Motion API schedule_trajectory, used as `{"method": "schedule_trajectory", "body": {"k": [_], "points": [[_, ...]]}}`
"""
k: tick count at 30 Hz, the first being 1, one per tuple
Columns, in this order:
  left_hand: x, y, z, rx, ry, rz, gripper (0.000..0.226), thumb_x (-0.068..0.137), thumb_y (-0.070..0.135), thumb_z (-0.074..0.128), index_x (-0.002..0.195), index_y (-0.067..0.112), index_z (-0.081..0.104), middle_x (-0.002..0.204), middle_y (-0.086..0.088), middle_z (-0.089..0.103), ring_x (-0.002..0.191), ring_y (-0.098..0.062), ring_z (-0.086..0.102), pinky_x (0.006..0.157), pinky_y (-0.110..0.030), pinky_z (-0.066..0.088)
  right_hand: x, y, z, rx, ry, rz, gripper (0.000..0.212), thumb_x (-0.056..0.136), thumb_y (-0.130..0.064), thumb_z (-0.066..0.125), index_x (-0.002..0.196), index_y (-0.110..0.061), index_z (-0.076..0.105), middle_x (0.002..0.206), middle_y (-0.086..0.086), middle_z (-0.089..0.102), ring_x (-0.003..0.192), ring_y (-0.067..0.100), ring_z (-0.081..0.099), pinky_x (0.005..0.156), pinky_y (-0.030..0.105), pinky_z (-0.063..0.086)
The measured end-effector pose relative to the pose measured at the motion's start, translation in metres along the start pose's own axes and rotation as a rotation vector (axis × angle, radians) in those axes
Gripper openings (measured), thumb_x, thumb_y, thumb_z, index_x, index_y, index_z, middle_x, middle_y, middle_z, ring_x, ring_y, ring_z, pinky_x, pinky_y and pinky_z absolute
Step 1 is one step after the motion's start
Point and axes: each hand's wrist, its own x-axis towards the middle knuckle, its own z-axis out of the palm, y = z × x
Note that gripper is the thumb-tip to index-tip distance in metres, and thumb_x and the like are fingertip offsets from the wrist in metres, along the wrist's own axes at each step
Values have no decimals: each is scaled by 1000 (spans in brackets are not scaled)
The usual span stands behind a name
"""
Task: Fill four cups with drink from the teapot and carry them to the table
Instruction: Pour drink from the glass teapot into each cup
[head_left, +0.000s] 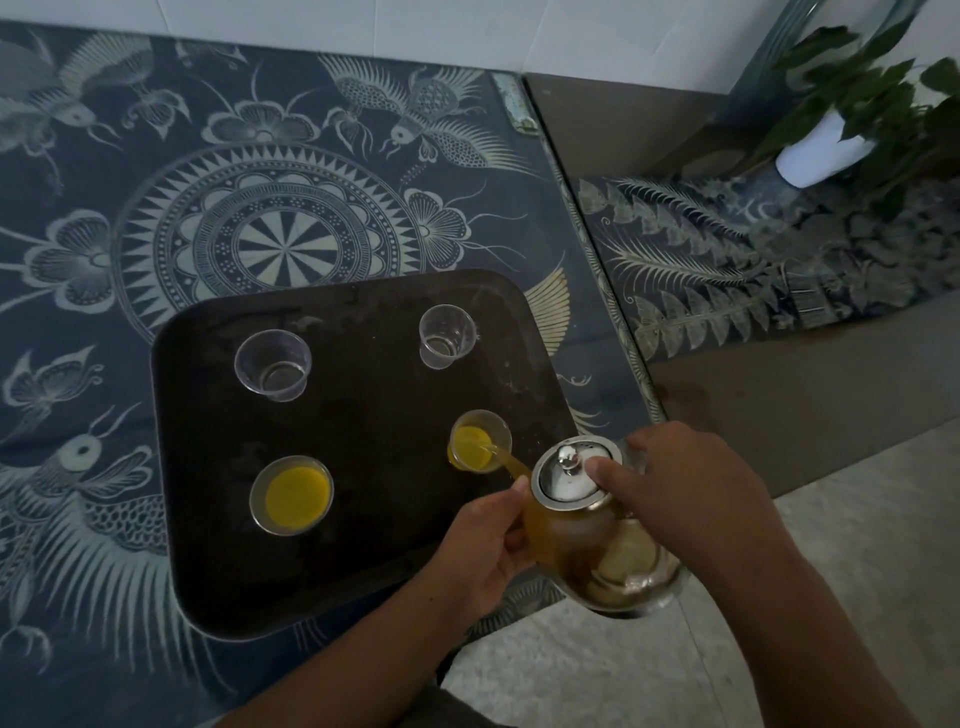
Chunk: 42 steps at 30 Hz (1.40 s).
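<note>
The teapot (587, 540) is tilted at the lower centre-right of the frame, at the right edge of the tray (363, 415). The left hand (488, 551) grips its body beside the spout. The right hand (691, 483) grips the opposite side, thumb pressing the lid (569, 470). Yellow drink streams into the lower-right cup (480, 441). The lower-left cup (291, 493) holds drink. The upper-left cup (272, 364) and upper-right cup (447, 335) are empty. The tray rests on the patterned counter (156, 182).
</note>
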Motion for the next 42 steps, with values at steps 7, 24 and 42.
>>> {"method": "schedule_trajectory", "body": {"k": [7, 24, 42], "points": [[-3, 0, 1, 1, 6, -5, 36, 110, 29, 45, 125, 14, 75, 128, -19, 73, 114, -28, 72, 95, -41, 59, -1, 1, 2, 8, 21, 1, 51, 88, -66, 55, 109, -21, 64, 104, 1, 66, 83, 18, 54, 72, 33, 44], [-3, 4, -1, 34, 90, 11, 37, 107, 30, 50, 119, 7, 76, 110, -15, 78, 89, -19, 77, 75, -29, 61, 9, 20, 17, 92, -14, -44, 50, 86, -66, 54, 110, -24, 69, 92, -4, 63, 87, 18, 60, 76, 34, 47], [-2, -12, 61, 165, 425, 295, 37, 108, 28, 51, 113, 0, 74, 107, -21, 79, 98, -30, 78, 82, -37, 64, 52, 99, 22, 420, -22, -376, 56, 83, -61, 59, 119, -19, 71, 106, -3, 76, 90, 8, 67, 76, 28, 54]]}}
